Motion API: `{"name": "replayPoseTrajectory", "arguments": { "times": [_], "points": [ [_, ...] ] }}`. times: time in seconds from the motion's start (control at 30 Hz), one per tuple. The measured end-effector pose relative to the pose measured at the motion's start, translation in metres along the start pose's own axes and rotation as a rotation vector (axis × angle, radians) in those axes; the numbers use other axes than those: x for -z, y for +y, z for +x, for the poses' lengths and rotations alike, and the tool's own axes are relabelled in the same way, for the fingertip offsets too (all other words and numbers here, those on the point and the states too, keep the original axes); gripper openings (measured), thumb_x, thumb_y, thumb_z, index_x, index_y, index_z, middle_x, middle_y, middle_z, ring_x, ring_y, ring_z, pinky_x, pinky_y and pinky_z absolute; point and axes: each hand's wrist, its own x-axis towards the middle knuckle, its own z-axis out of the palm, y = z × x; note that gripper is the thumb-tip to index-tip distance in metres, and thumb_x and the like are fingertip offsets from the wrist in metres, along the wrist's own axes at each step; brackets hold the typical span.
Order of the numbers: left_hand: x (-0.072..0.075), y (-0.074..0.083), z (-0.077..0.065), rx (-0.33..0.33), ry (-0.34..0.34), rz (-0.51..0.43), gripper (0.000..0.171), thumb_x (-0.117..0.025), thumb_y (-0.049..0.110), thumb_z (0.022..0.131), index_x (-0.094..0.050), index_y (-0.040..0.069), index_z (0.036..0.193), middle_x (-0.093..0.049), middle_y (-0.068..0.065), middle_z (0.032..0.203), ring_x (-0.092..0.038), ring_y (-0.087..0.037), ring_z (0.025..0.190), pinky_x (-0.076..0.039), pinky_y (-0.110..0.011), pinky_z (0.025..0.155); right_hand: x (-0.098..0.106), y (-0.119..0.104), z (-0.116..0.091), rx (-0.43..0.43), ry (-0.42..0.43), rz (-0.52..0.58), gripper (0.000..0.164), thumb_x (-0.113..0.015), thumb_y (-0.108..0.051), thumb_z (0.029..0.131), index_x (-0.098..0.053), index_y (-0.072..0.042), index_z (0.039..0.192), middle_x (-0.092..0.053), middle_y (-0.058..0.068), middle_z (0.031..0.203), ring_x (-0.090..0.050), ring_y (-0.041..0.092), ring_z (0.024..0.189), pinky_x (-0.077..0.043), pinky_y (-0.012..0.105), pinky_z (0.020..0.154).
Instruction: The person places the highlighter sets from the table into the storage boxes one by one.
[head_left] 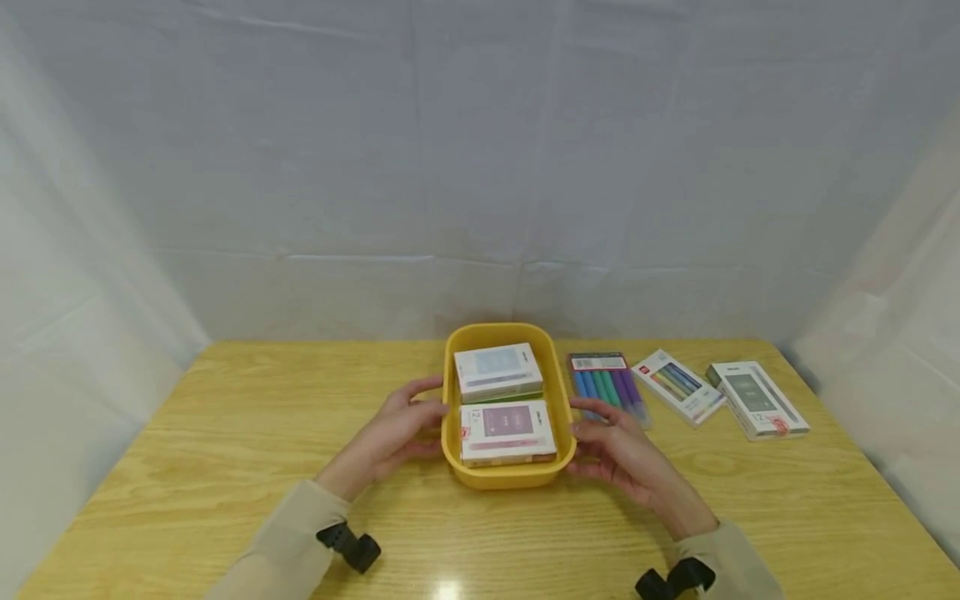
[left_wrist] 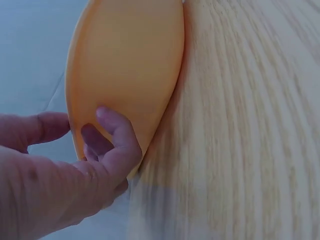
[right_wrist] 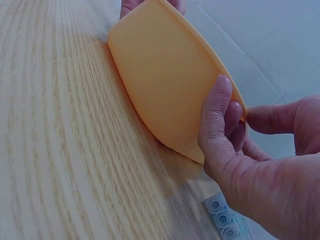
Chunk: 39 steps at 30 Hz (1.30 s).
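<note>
Your left hand (head_left: 399, 427) and right hand (head_left: 624, 454) have fingers curled on opposite sides of the yellow basket (head_left: 508, 480) on the wooden table (head_left: 247, 433), thumbs at rim; hold it level so pen boxes (head_left: 508, 422) don't slide.

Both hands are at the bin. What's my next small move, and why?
Probably free the right hand and reach for the marker pack. It lies outside the yellow bin, close to that hand; the purple-labelled box and blue-labelled box are inside. The left hand, touching the opposite side, could steady the bin.
</note>
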Motion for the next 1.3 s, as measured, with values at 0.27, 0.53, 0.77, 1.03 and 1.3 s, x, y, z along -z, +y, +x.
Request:
{"name": "replayPoseTrajectory", "arguments": {
  "times": [0.27,0.53,0.77,1.03,1.3],
  "points": [
    [0.001,-0.005,0.007,0.007,-0.015,-0.064,0.062,-0.058,0.01,0.098,-0.033,0.004,0.154,-0.059,-0.023,0.131,-0.066,-0.022,0.102,-0.061,-0.039,0.081,0.001,-0.001,0.001,-0.016,0.004,-0.01,0.059,-0.057,-0.009,0.1,-0.029,-0.003,0.152,-0.072,0.003,0.103,-0.071,0.016,0.086,-0.062,0.031,0.076],
    [0.004,-0.005,0.008,0.0,-0.024,-0.086,0.063,-0.058,0.008,0.098,-0.03,0.003,0.154,-0.061,-0.02,0.13,-0.065,-0.019,0.101,-0.06,-0.035,0.078,0.003,-0.004,0.002,-0.012,0.005,-0.143,0.06,-0.058,-0.015,0.102,-0.028,-0.004,0.154,-0.067,0.006,0.111,-0.071,0.018,0.093,-0.063,0.038,0.081],
    [0.004,-0.006,0.007,-0.011,-0.036,-0.117,0.064,-0.057,0.006,0.098,-0.029,0.003,0.154,-0.063,-0.019,0.13,-0.066,-0.019,0.101,-0.06,-0.036,0.077,0.003,-0.008,0.002,0.076,0.04,-0.476,0.058,-0.059,-0.017,0.103,-0.035,-0.002,0.154,-0.057,0.017,0.116,-0.069,0.021,0.091,-0.063,0.043,0.078],
    [0.003,-0.006,0.007,0.0,-0.034,-0.14,0.061,-0.056,0.007,0.099,-0.03,0.003,0.154,-0.058,-0.023,0.138,-0.065,-0.02,0.103,-0.06,-0.036,0.076,0.01,-0.011,0.002,0.139,0.06,-0.752,0.057,-0.062,-0.028,0.102,-0.044,-0.007,0.152,-0.061,0.019,0.12,-0.065,0.024,0.095,-0.062,0.038,0.072],
    [0.005,-0.006,0.007,0.014,-0.013,-0.145,0.059,-0.054,0.005,0.099,-0.032,0.004,0.154,-0.058,-0.024,0.137,-0.066,-0.02,0.102,-0.06,-0.036,0.076,0.018,-0.006,0.001,0.277,0.152,-0.97,0.046,-0.06,-0.036,0.103,-0.059,-0.011,0.142,-0.068,0.012,0.113,-0.067,0.019,0.091,-0.058,0.03,0.067]
  ]
}}
